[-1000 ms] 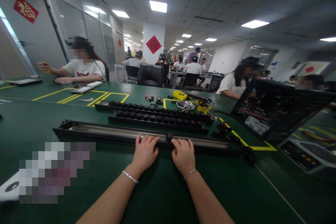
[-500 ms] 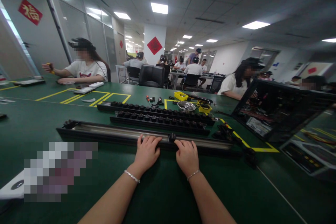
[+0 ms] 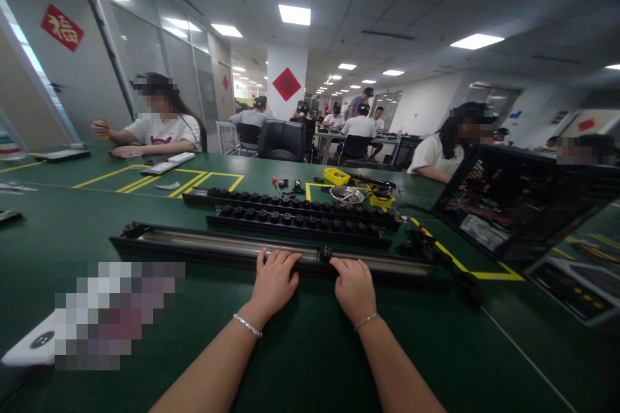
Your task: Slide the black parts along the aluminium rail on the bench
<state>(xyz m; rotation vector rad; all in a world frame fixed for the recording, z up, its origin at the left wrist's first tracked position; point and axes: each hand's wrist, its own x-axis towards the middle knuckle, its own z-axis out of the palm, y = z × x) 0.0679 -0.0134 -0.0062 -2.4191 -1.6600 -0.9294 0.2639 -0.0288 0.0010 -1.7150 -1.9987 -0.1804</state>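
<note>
Resting left hand (image 3: 275, 281) and right hand (image 3: 356, 289) at near edge of long black silver-lined channel (image 3: 194, 246) on green tabletop (image 3: 310, 361); cannot tell whether clamped; apparently only part-filled, with small black round fitting (image 3: 326, 253) between hands and long stretches bare

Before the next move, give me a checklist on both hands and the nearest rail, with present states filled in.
1. Left hand at the nearest rail: ok, fingertips over its near wall.
2. Right hand next to the small black part in the rail: ok.
3. Right fingertips touching that part: cannot tell.
4. Black part fully seated: cannot tell, its base is hidden.
5. Rail lying on the table: ok.
6. Open computer case apart from right hand: ok.
</note>
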